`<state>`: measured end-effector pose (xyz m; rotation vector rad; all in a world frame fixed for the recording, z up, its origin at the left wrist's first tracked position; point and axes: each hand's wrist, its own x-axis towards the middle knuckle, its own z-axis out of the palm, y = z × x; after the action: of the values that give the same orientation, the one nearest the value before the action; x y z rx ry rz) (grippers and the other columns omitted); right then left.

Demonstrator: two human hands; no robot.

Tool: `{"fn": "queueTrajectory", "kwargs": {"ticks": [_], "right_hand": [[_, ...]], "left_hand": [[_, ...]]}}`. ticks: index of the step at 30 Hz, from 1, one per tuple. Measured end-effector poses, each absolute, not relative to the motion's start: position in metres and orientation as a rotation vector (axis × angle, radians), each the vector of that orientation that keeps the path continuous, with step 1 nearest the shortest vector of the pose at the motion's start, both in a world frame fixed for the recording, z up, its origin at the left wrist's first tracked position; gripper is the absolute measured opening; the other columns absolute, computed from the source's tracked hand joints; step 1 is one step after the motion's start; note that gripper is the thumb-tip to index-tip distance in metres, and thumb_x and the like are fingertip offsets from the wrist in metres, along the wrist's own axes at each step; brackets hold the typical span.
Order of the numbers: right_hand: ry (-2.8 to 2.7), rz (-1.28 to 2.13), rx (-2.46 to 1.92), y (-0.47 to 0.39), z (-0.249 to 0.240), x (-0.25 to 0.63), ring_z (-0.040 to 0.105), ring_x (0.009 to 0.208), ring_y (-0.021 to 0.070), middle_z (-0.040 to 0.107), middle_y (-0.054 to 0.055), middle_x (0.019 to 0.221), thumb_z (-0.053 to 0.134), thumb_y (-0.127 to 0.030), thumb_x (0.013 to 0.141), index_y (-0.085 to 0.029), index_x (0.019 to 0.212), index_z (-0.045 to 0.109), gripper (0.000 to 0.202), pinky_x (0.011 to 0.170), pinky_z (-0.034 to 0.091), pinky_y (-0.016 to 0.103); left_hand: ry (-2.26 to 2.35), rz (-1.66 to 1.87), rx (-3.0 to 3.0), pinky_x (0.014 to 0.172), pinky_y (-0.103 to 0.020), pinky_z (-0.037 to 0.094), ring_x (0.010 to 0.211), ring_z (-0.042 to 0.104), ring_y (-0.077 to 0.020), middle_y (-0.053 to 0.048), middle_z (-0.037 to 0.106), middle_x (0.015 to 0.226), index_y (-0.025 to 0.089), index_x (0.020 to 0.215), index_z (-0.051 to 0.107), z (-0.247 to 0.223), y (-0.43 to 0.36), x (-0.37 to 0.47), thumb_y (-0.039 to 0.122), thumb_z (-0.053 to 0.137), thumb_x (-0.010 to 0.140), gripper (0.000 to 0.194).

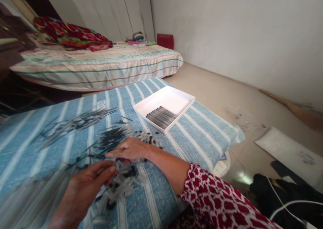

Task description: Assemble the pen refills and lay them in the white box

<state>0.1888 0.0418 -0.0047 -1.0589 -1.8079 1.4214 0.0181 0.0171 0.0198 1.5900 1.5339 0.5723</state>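
My left hand [87, 182] is closed in a pinch, thumb against fingers, over small pen parts; whatever sits between the fingertips is too small to make out. Just above and touching or nearly touching it, my right hand [132, 149] curls with its fingers together, and its grip is hidden. Thin dark pen refills [111, 136] lie beyond my right hand. Loose clear and black pen pieces [126, 185] are heaped under and in front of both hands. Grey translucent barrels [30, 198] lie blurred at lower left.
A white tray [176, 118] holds a row of grey pens [161, 117] at its near side. More slender parts [78, 121] lie at the left on the blue striped cloth [199, 138]. Beyond are a bed [101, 67], a wall, and a floor with plastic bags [290, 151] and a white cable [297, 202].
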Motion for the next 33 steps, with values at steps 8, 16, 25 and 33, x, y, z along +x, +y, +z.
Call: {"fn": "queueTrajectory", "kwargs": {"ticks": [8,16,25,33], "right_hand": [[-1.852,1.397,-1.04,0.046,-0.011,0.189,0.044,0.042,0.0065,0.047,-0.006,0.048,0.049,-0.063,0.074,-0.016,0.063,0.052,0.048,0.043,0.036,0.017],[-1.873,1.447,-0.99,0.047,-0.014,0.19,0.047,0.043,0.0072,0.05,-0.006,0.051,0.052,-0.063,0.072,-0.016,0.065,0.053,0.047,0.044,0.039,0.017],[-1.837,1.436,-1.039,0.047,-0.013,0.191,0.047,0.044,0.0072,0.05,-0.006,0.051,0.049,-0.065,0.072,-0.016,0.061,0.05,0.05,0.043,0.038,0.017],[-1.776,1.447,-1.062,0.045,-0.018,0.185,0.045,0.038,0.0058,0.049,-0.007,0.047,0.054,-0.056,0.075,-0.016,0.06,0.05,0.043,0.041,0.036,0.016]], "left_hand": [[1.531,0.566,1.597,0.059,-0.024,0.04,0.056,0.053,-0.0159,0.006,0.059,0.051,0.018,0.077,0.064,0.018,0.017,0.02,0.041,0.065,0.052,0.034],[1.544,0.57,1.592,0.058,-0.025,0.041,0.055,0.053,-0.0161,0.005,0.062,0.056,0.017,0.078,0.065,0.016,0.02,0.017,0.042,0.066,0.049,0.038],[1.516,0.557,1.646,0.057,-0.024,0.043,0.056,0.055,-0.0154,0.003,0.066,0.061,0.017,0.077,0.065,0.023,0.019,0.019,0.042,0.065,0.05,0.036],[1.388,0.603,1.81,0.061,-0.027,0.047,0.069,0.064,-0.022,-0.001,0.07,0.07,0.018,0.075,0.064,0.012,0.022,0.014,0.039,0.063,0.062,0.025]]}}
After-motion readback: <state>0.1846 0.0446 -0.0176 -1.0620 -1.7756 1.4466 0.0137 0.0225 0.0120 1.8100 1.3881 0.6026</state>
